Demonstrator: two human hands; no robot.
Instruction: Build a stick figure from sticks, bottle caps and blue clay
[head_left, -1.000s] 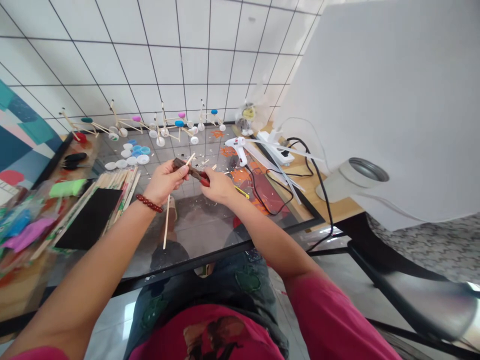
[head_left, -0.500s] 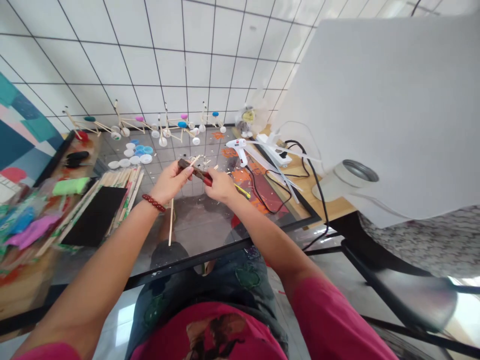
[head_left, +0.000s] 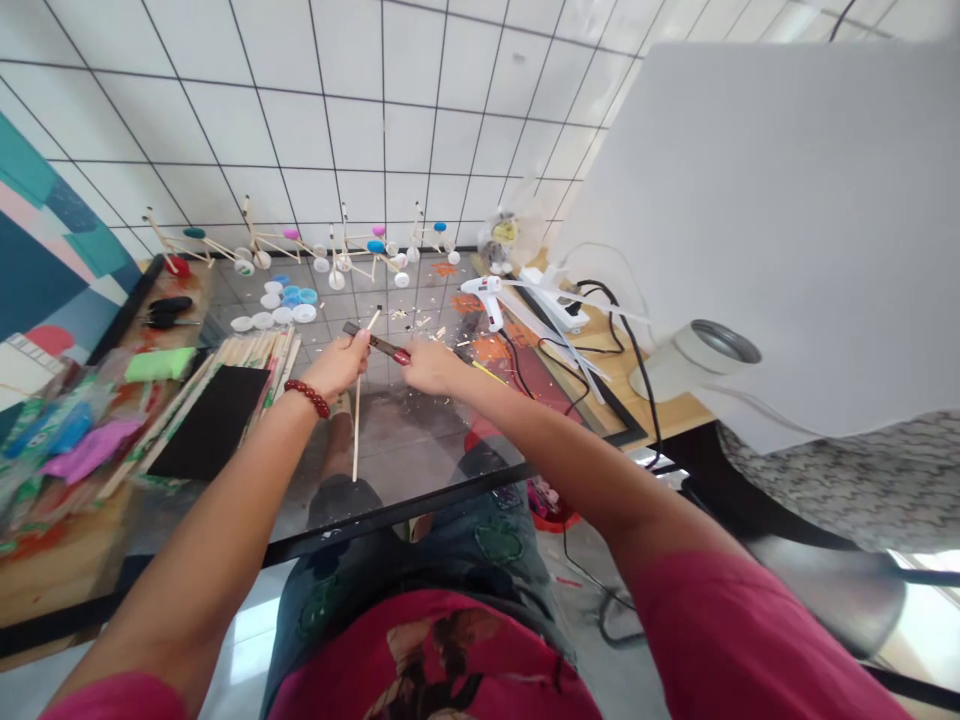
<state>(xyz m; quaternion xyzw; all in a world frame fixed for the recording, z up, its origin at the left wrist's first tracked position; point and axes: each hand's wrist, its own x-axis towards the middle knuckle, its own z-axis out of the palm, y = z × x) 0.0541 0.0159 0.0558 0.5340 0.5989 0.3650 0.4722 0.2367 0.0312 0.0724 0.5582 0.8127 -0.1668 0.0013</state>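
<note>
A person in a magenta T-shirt works at a glass-topped surface (head_left: 405, 440) strewn with wood shavings, white tiles with black grout (head_left: 390, 120) filling the view beyond. Far past the grips stands a row of stick-and-bottle-cap constructions (head_left: 337, 255), with loose white and blue plastic bottle caps (head_left: 281, 305) nearer in. To the right of the grips lie a white hot-glue gun (head_left: 484, 300), a white power strip (head_left: 551, 285) and a looped black cable (head_left: 562, 355). To their left are a bundle of flat wooden sticks (head_left: 255, 365), a black rectangular sheet (head_left: 214, 435) and a green sponge (head_left: 154, 365).

The grip of the left hand (head_left: 337, 365), wearing a red bead bracelet (head_left: 307, 398), is closed around a thin wooden stick (head_left: 357, 430), which runs nearly upright through the fist. The grip of the right hand (head_left: 431, 367) is closed on the red end of a slim dark hand tool (head_left: 379, 344). The tool reaches across to the left hand's fingers; its exact type is too small to tell.
</note>
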